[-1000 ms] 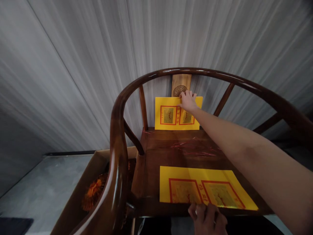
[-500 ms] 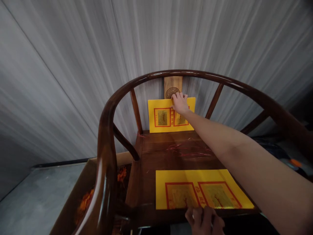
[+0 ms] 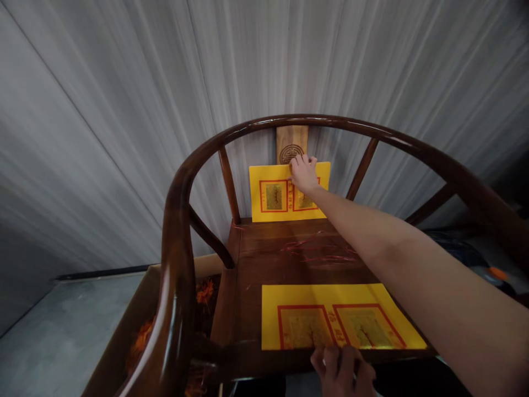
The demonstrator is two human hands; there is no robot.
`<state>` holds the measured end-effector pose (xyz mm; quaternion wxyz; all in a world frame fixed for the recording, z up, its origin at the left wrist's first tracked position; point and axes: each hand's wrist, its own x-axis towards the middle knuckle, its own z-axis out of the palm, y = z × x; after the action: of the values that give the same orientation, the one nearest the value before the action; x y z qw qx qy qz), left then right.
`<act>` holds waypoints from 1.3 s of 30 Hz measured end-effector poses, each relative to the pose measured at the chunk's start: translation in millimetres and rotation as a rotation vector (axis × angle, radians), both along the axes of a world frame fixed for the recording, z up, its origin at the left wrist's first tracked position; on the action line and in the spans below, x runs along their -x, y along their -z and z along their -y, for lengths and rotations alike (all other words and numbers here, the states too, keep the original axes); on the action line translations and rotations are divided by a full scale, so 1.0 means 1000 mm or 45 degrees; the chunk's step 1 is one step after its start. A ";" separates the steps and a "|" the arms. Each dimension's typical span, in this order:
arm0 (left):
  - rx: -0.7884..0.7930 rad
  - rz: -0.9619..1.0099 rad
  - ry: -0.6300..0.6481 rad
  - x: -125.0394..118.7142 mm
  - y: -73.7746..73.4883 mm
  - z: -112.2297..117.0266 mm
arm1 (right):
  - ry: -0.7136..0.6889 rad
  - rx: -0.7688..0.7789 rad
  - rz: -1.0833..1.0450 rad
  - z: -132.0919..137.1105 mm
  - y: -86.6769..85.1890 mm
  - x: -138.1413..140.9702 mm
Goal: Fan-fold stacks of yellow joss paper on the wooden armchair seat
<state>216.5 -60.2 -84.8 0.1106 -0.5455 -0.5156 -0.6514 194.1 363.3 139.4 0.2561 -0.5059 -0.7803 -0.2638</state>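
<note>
A dark wooden round-back chair (image 3: 177,220) stands before me. A yellow paper sheet with red and gold prints (image 3: 273,193) leans upright against the chair's back splat. My right hand (image 3: 303,172) reaches across the seat and grips that sheet's top edge with curled fingers. A second yellow sheet (image 3: 339,317) lies flat at the front of the seat. My left hand (image 3: 343,369) is at the seat's front edge, fingers closed on the near edge of this flat sheet.
Thin red strings (image 3: 318,251) lie on the seat between the two sheets. An open cardboard box (image 3: 136,325) with orange items inside sits on the grey floor left of the chair. A pale grey striped wall (image 3: 124,110) rises behind.
The view shifted right and then steadied. Both hands keep their holds on the two sheets; the left hand slid slightly left along the front edge.
</note>
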 end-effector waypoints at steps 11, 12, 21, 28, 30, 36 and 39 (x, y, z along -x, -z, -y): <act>-0.047 0.053 0.023 -0.002 -0.007 -0.004 | -0.061 0.085 0.022 -0.007 -0.016 -0.003; -0.042 0.050 0.031 -0.003 -0.006 -0.005 | -0.067 0.098 0.023 -0.008 -0.017 -0.003; -0.004 0.060 0.085 -0.002 -0.001 0.001 | -0.025 0.168 0.048 -0.018 -0.028 0.002; 0.067 0.005 0.145 0.008 -0.012 0.004 | -0.008 0.347 0.015 -0.026 -0.034 0.002; 0.059 0.005 0.151 0.009 -0.013 0.003 | 0.002 0.342 0.020 -0.025 -0.035 0.003; 0.042 -0.026 0.138 0.010 -0.019 0.002 | -0.058 0.296 -0.027 -0.018 -0.029 0.003; 0.042 -0.106 0.138 0.016 -0.029 0.003 | -0.097 0.303 -0.030 -0.016 -0.026 -0.002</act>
<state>200.8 -62.8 -56.0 0.0875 -0.6008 -0.4912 -0.6246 195.6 379.1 165.6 0.2133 -0.5057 -0.8217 -0.1536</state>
